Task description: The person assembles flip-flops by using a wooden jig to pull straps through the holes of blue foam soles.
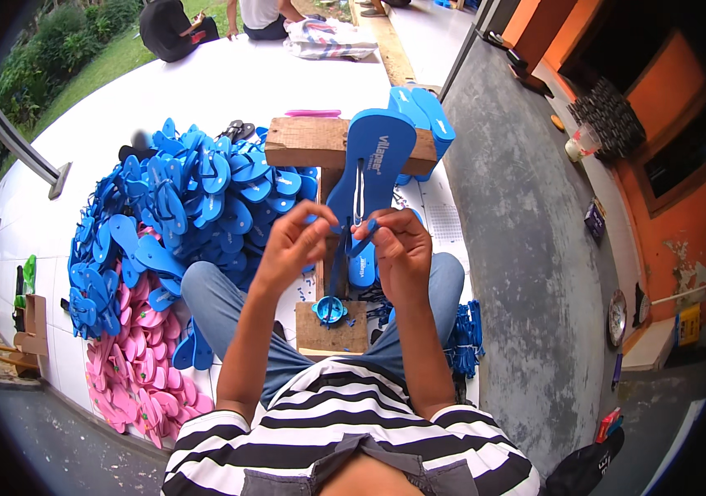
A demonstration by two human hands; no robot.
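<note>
A blue flip-flop sole (373, 145) stands tilted against a wooden block in front of me, with a thin pale metal loop (359, 194) at its middle. My right hand (401, 248) pinches a blue flip-flop strap (361, 245) just below the loop. Beside it, my left hand (297, 244) has loosely curled fingers, apart, with nothing visible in them. A small blue dish (330, 310) rests on a low board (307, 332) between my legs. Another blue sole (363, 269) lies under my hands, partly hidden.
A large heap of blue flip-flops (175, 190) fills the left, with pink ones (142, 364) nearer. The wooden stand (303, 142) rises ahead. Bundled blue straps (467, 335) lie by my right knee. Two people (167, 33) sit far off beside a white sack (330, 40).
</note>
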